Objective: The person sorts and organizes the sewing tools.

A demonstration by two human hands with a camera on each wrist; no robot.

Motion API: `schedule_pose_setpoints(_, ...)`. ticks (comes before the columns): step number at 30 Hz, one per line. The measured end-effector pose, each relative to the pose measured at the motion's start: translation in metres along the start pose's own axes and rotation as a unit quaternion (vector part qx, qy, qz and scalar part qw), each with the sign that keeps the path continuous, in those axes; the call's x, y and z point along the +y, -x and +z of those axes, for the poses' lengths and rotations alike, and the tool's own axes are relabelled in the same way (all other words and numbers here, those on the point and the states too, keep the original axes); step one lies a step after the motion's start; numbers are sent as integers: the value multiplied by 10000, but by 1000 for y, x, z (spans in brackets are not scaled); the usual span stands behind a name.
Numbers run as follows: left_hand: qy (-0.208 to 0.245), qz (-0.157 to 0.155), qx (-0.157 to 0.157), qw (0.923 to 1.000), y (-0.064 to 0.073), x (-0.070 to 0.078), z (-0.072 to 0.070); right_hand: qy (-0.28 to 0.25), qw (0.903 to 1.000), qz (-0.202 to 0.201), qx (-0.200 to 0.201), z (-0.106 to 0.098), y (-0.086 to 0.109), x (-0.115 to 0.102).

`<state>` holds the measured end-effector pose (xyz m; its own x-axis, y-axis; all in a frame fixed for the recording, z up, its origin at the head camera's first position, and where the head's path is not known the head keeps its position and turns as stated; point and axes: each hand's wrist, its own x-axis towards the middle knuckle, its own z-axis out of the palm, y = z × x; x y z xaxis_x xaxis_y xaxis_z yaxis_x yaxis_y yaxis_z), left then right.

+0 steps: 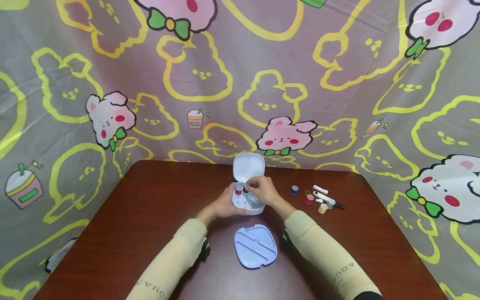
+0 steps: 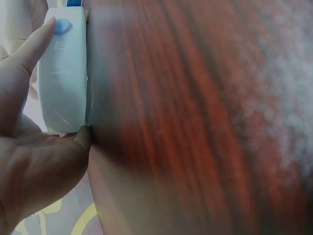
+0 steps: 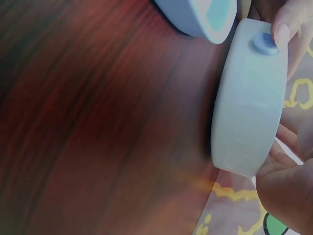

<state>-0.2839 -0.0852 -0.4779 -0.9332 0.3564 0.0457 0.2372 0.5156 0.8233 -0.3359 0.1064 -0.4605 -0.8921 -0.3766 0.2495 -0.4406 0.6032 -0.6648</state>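
A white sewing box (image 1: 256,211) stands on the table with its lid (image 1: 249,166) tipped up at the back. My left hand (image 1: 223,204) grips the box's left side, the thumb along the front wall by a round blue button (image 2: 62,26). Inside, a red thread spool (image 1: 238,190) stands among rows of small pegs. With bent fingers my right hand (image 1: 264,189) reaches over the box from the right and pinches a black thread spool (image 1: 245,189) beside the red one. Its fingertips partly hide that spool.
A light blue divided tray (image 1: 256,246) lies in front of the box. To the right are a blue spool (image 1: 294,190), a red spool (image 1: 309,199), a beige spool (image 1: 323,208), a pale spool (image 1: 331,203) and a slim black-and-white tool (image 1: 328,199). A patterned cloth hangs behind the table.
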Motion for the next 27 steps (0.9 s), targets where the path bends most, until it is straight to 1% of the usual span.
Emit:
schedule_pose_setpoints(5,9,106,19,9999,-1,-1,1,37,10000,53,-67,3,0,-1)
schedule_pose_setpoints(8,13,131,30,9999,-2,-1,1,104,9999,-4,-59,3,0,-2)
schedule_pose_setpoints(13,-17,126,-2,9999,-3,-1,0,252,9996,-134,-57,3,1,-3)
schedule_pose_setpoints(19,19,47,-116,9999,-3,-3,-1,405,9990,-187,-71,5,1,-2)
schedule_pose_setpoints(27,97,6,-104,9999,-2,0,-1,469,9988,-148,-75,7,0,-3)
